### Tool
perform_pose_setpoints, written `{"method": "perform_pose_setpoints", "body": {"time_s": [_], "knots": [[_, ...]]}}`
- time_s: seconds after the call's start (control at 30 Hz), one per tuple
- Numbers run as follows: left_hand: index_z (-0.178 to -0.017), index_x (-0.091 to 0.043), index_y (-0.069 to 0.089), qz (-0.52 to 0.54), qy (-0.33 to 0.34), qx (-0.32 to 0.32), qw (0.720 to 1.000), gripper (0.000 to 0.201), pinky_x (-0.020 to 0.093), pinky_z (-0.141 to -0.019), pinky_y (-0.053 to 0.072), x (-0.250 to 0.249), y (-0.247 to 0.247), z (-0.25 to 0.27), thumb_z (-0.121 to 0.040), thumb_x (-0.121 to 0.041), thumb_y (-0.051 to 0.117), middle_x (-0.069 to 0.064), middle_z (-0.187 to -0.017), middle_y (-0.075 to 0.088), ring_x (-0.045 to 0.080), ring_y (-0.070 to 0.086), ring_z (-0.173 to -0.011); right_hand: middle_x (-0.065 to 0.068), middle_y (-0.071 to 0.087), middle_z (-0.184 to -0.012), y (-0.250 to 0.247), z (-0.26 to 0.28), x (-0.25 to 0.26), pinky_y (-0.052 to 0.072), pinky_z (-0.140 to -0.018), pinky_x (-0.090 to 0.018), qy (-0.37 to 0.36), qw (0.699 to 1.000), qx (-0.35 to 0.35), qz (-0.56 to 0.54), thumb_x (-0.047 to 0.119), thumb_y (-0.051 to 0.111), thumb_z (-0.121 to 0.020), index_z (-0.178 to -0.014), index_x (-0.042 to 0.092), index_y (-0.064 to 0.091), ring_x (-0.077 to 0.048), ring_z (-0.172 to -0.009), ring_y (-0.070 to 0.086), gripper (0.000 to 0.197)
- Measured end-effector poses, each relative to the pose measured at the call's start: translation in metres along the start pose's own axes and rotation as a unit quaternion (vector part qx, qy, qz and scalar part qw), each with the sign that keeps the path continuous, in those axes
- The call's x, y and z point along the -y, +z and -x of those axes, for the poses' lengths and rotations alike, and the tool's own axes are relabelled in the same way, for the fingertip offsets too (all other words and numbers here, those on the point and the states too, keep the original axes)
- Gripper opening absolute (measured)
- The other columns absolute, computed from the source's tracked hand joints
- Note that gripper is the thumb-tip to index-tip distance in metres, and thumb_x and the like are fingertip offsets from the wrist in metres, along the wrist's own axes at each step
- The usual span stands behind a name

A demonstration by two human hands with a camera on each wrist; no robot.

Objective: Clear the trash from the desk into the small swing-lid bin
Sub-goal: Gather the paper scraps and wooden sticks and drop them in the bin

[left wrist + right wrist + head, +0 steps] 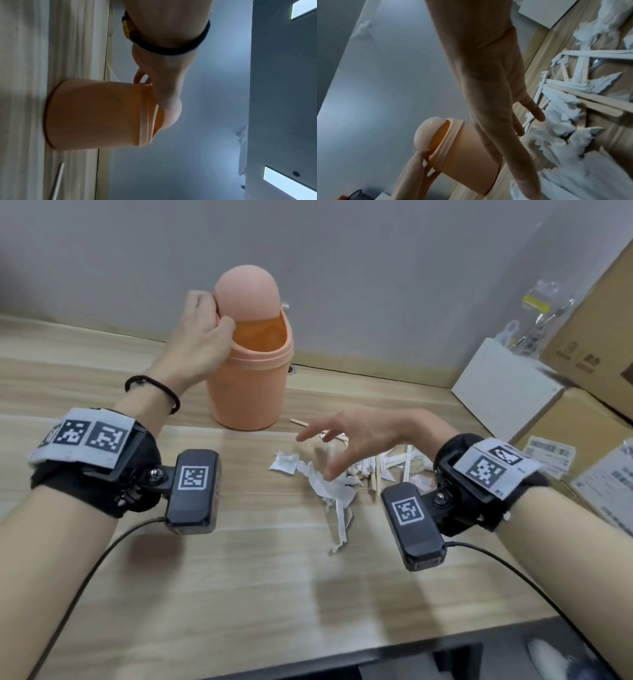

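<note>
A small peach swing-lid bin [250, 371] stands at the back of the wooden desk [239, 577]. Its domed lid [246, 292] is tipped back, so the front of the bin mouth is open. My left hand [214, 313] holds the lid's left edge, thumb in front and fingers behind; the left wrist view shows the hand [164, 83] on top of the bin [96, 115]. My right hand [322, 457] hovers with spread fingers and holds nothing, just over a pile of torn white paper [329, 487] and wooden sticks [375, 474]. The right wrist view shows the paper scraps [565, 142] and sticks [599, 102].
A single wooden stick [301, 422] lies by the bin's foot. A white box [503, 385], cardboard boxes [596, 337] and bagged cutlery [541, 313] crowd the right side. Printed labels [548, 453] lie beside the pile. A grey wall stands close behind the bin.
</note>
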State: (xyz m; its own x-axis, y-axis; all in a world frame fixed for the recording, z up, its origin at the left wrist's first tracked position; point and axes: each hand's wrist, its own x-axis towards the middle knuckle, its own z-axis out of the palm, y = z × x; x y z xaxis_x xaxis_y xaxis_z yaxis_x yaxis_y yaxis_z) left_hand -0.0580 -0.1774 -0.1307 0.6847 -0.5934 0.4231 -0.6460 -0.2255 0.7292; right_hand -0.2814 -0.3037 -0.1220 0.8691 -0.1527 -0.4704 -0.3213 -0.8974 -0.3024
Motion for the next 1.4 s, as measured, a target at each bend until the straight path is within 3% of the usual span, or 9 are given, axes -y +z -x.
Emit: {"method": "perform_pose_setpoints", "body": {"time_s": [0.1, 0.23, 0.33, 0.57, 0.77, 0.87, 1.0, 1.2, 1.4], "knots": [[-0.115, 0.001, 0.046, -0.013, -0.015, 0.010, 1.000, 0.032, 0.031, -0.094, 0.033, 0.002, -0.010, 0.001, -0.095, -0.020, 0.032, 0.009, -0.132, 0.036, 0.020, 0.045, -0.115, 0.018, 0.027, -0.154, 0.002, -0.001, 0.009, 0.037, -0.110, -0.038, 0.009, 0.998, 0.047, 0.028, 0.039, 0.083, -0.072, -0.146, 0.046, 0.027, -0.009, -0.136, 0.038, 0.093], [-0.103, -0.005, 0.046, 0.005, -0.017, 0.004, 1.000, 0.020, 0.027, -0.086, 0.029, 0.004, -0.012, 0.003, -0.095, -0.018, 0.033, 0.001, -0.116, 0.034, 0.012, 0.039, -0.102, 0.010, 0.031, -0.147, 0.014, -0.011, 0.015, 0.040, -0.107, -0.039, 0.007, 0.990, 0.062, 0.129, 0.035, 0.086, -0.068, -0.146, 0.046, 0.025, -0.015, -0.129, 0.039, 0.100], [-0.099, -0.009, 0.043, 0.022, -0.009, -0.003, 1.000, 0.015, 0.028, -0.085, 0.030, 0.006, -0.009, 0.007, -0.095, -0.019, 0.033, -0.001, -0.114, 0.033, 0.013, 0.040, -0.100, 0.008, 0.033, -0.137, 0.019, -0.017, 0.015, 0.046, -0.098, -0.039, 0.026, 0.988, 0.052, 0.144, 0.029, 0.084, -0.070, -0.136, 0.046, 0.037, -0.017, -0.120, 0.044, 0.083], [-0.094, -0.009, 0.038, 0.013, 0.002, -0.007, 1.000, 0.016, 0.034, -0.081, 0.032, 0.005, -0.004, 0.008, -0.094, -0.023, 0.032, -0.001, -0.111, 0.033, 0.020, 0.044, -0.096, 0.005, 0.063, -0.097, 0.021, -0.027, 0.008, 0.051, -0.080, -0.033, 0.006, 0.995, -0.070, 0.066, 0.016, 0.071, -0.082, -0.098, 0.021, 0.068, -0.016, -0.092, 0.059, 0.017], [-0.089, -0.009, 0.036, 0.006, 0.008, -0.020, 1.000, 0.015, 0.035, -0.077, 0.030, 0.003, -0.003, 0.010, -0.094, -0.023, 0.033, 0.002, -0.107, 0.033, 0.025, 0.042, -0.089, -0.006, 0.056, -0.074, 0.013, -0.033, 0.005, 0.036, -0.061, -0.027, -0.012, 0.974, -0.201, -0.101, 0.013, 0.070, -0.085, -0.091, 0.008, 0.071, -0.015, -0.068, 0.048, 0.008], [-0.091, -0.009, 0.036, 0.001, 0.008, -0.016, 1.000, 0.016, 0.036, -0.077, 0.031, 0.003, -0.004, 0.009, -0.095, -0.024, 0.033, 0.001, -0.107, 0.033, 0.026, 0.043, -0.088, -0.013, 0.060, -0.074, 0.008, -0.028, 0.002, 0.043, -0.068, -0.031, -0.031, 0.935, -0.256, -0.246, 0.013, 0.070, -0.086, -0.085, 0.011, 0.070, -0.017, -0.072, 0.054, 0.002], [-0.090, -0.009, 0.036, 0.003, 0.010, -0.020, 1.000, 0.016, 0.039, -0.078, 0.034, 0.002, -0.002, 0.009, -0.095, -0.024, 0.034, 0.001, -0.106, 0.033, 0.029, 0.044, -0.090, -0.017, 0.062, -0.087, -0.006, -0.028, 0.003, 0.054, -0.085, -0.033, -0.051, 0.830, -0.372, -0.414, 0.003, 0.069, -0.087, -0.085, 0.012, 0.067, -0.021, -0.083, 0.060, 0.009], [-0.089, -0.008, 0.037, 0.015, 0.012, -0.014, 1.000, 0.016, 0.044, -0.084, 0.038, 0.000, 0.000, 0.010, -0.094, -0.023, 0.034, 0.001, -0.106, 0.035, 0.032, 0.047, -0.092, -0.006, 0.063, -0.077, -0.038, -0.049, 0.032, 0.054, -0.076, -0.035, -0.064, 0.730, -0.534, -0.422, 0.007, 0.069, -0.086, -0.083, 0.015, 0.068, -0.016, -0.072, 0.058, 0.009], [-0.088, -0.010, 0.039, 0.033, 0.012, -0.005, 0.999, 0.015, 0.046, -0.090, 0.040, 0.002, 0.000, 0.010, -0.093, -0.024, 0.035, 0.004, -0.110, 0.039, 0.033, 0.048, -0.097, -0.007, 0.067, -0.077, -0.048, -0.071, 0.067, 0.057, -0.059, -0.031, -0.094, 0.674, -0.608, -0.408, 0.005, 0.068, -0.085, -0.085, 0.012, 0.068, -0.017, -0.070, 0.063, 0.007]]}}
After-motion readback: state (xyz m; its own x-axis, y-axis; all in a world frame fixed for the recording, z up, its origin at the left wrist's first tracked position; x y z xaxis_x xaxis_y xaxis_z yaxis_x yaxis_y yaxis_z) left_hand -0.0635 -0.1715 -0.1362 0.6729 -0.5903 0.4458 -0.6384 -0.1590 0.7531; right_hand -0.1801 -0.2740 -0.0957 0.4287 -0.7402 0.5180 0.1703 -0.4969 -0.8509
